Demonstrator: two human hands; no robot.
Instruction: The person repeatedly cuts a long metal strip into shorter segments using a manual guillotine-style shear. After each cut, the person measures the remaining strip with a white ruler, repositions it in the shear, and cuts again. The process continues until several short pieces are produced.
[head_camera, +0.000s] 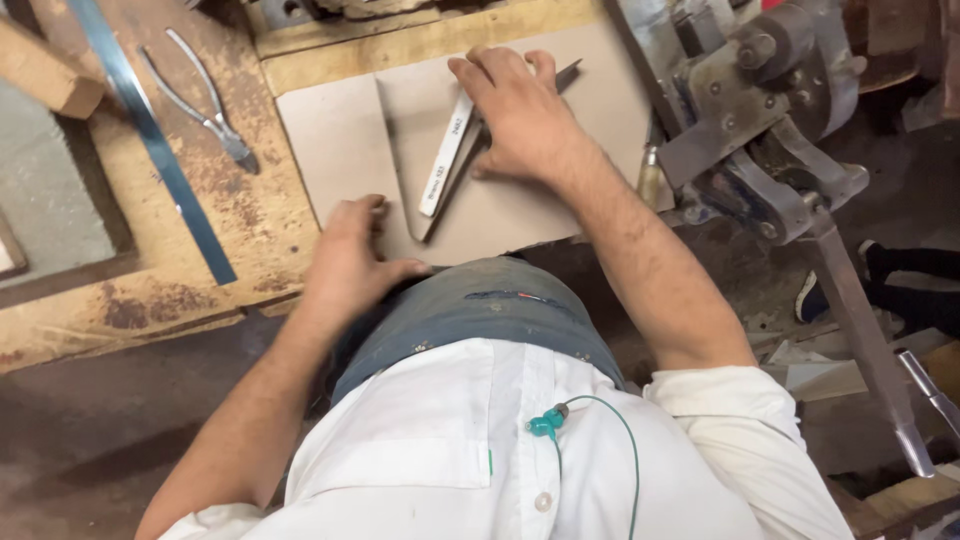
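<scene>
A person leaned over a worn wooden workbench (180, 290) where a tan cardboard sheet (330, 140) lay at the near edge. One straight cut already ran down the sheet — the rest looked uncut. The right hand (510, 110) pressed flat on a pale template strip (445, 155) and a dark blade (565, 73) beneath it, fingers spread, gripping nothing. The left hand (350, 250) braced the sheet's near edge, loosely curled. Pliers (205, 100) lay well apart, toward the far left corner.

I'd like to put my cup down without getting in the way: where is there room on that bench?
Bare wood lies between the pliers and the card, and left of the blue strip. It is crowded where both hands press the card, and beside the machine.
</scene>
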